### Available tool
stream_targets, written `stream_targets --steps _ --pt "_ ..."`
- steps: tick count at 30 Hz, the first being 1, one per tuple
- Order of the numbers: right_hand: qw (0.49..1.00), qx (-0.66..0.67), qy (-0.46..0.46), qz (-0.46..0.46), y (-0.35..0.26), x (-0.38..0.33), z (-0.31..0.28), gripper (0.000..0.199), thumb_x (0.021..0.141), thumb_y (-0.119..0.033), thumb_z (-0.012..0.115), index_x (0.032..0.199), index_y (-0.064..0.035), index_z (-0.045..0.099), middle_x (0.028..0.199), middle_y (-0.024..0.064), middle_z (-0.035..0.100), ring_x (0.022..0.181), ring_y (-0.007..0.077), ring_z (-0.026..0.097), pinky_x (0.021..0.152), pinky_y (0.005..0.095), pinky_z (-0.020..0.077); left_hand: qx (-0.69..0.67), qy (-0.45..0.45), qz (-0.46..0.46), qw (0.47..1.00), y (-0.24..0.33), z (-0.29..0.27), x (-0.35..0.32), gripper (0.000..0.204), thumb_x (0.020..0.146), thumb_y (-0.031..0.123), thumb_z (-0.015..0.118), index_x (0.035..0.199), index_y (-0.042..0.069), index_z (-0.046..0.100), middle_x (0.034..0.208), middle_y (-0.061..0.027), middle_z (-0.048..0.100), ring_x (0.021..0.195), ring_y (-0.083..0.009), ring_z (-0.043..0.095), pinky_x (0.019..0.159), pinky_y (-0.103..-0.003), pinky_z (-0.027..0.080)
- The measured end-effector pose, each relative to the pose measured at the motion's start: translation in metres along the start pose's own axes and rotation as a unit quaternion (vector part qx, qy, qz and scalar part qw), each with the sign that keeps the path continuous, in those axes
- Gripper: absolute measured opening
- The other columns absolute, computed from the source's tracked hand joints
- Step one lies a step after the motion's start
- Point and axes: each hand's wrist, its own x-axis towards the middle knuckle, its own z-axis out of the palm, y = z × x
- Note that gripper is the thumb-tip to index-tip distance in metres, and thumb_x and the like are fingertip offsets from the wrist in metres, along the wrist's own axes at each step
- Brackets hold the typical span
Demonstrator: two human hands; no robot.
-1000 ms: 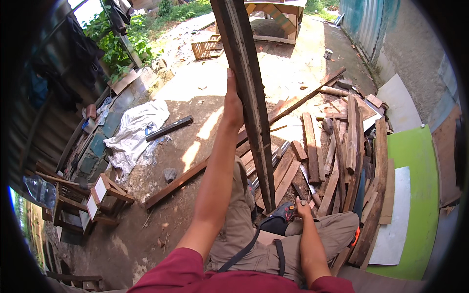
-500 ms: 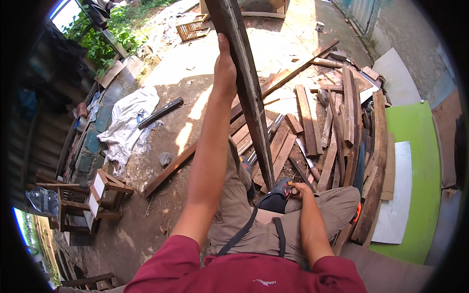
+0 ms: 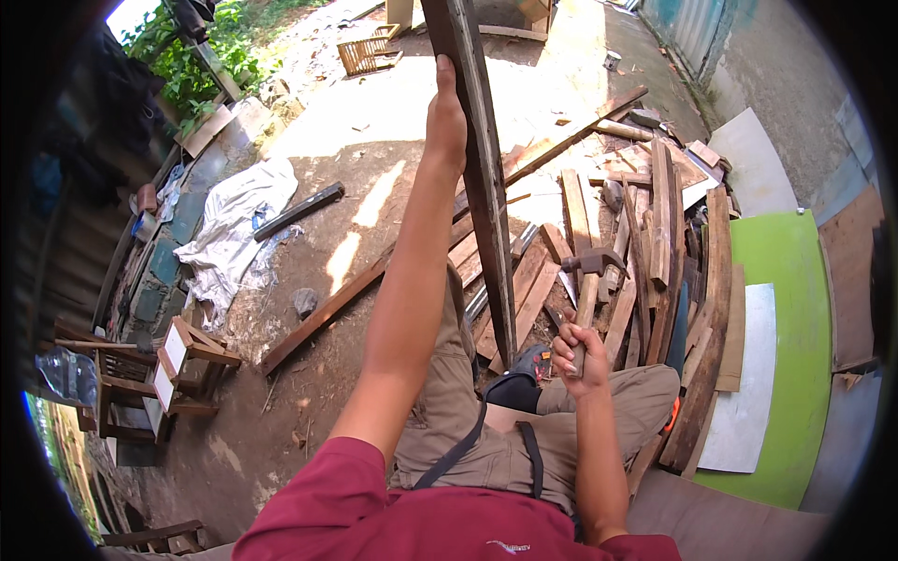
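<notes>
Upright, the long dark plank (image 3: 482, 178) is steadied by the left hand (image 3: 446, 117), fingers wrapped around its edge; the hammer (image 3: 587, 290) (gripped low by the right hand (image 3: 577, 355)) is best swung squarely.

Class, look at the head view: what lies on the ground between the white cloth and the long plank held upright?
Between the white cloth and the upright plank lies sunlit bare dirt with a short dark bar beside the cloth; the left hand holds the plank.

Single head cam, fisheye, looks steeply down over my red-shirted chest. My arms enter from bottom edge. Close on lap; dirt yard and pile of weathered wooden planks (image 3: 645, 252) spread beyond, edges bent.
</notes>
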Motion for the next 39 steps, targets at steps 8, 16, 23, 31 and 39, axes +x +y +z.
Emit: stream_targets --steps 8,16,23,31,39 --pt "0.981 -0.004 -0.14 -0.137 -0.005 -0.015 0.098 0.031 0.107 -0.038 0.048 0.092 -0.0122 0.041 0.064 -0.0016 0.037 0.047 0.0087 0.037 0.036 0.0221 0.033 -0.116 -0.072 -0.018 0.991 0.01 -0.019 -0.004 0.081 0.098 0.074 0.02 0.109 0.004 0.06 0.084 -0.0131 0.065 0.076 -0.0228 0.065 0.068 -0.039 0.055" --pt "0.913 -0.136 -0.163 -0.347 0.01 -0.008 0.129 0.027 0.1 -0.01 0.043 0.074 -0.007 0.037 0.054 0.0033 0.038 0.045 0.0119 0.037 0.038 0.0275 0.0319 -0.15 -0.096 -0.057 0.982 0.021 -0.033 -0.016 0.088 0.094 0.079 0.02 0.104 0.002 0.063 0.083 -0.014 0.066 0.074 -0.0243 0.065 0.071 -0.039 0.055" --pt "0.804 -0.098 -0.271 -0.521 -0.013 -0.008 0.164 0.026 0.093 -0.009 0.047 0.069 -0.0053 0.036 0.054 0.0039 0.041 0.045 0.0126 0.036 0.041 0.0289 0.0309 -0.133 -0.085 -0.054 0.986 0.027 -0.038 -0.029 0.089 0.096 0.077 0.019 0.11 0.0 0.062 0.087 -0.0162 0.067 0.079 -0.0252 0.066 0.074 -0.04 0.056" --pt "0.869 -0.389 -0.058 -0.299 0.075 0.064 0.129 0.036 0.096 -0.013 0.064 0.065 -0.0102 0.047 0.055 -0.006 0.045 0.047 0.0034 0.043 0.042 0.0232 0.0297 -0.146 -0.087 -0.041 0.985 0.017 -0.038 -0.026 0.084 0.1 0.072 0.015 0.112 0.002 0.06 0.086 -0.0158 0.067 0.078 -0.0258 0.067 0.073 -0.041 0.056" --pt "0.809 -0.244 -0.255 -0.471 0.006 -0.006 0.194 0.025 0.096 -0.007 0.043 0.071 -0.0061 0.039 0.055 0.0016 0.04 0.046 0.01 0.032 0.044 0.0275 0.0298 -0.135 -0.059 -0.023 0.989 0.007 -0.087 -0.018 0.086 0.099 0.073 0.012 0.106 0.003 0.061 0.085 -0.0144 0.066 0.076 -0.0252 0.067 0.07 -0.041 0.057"
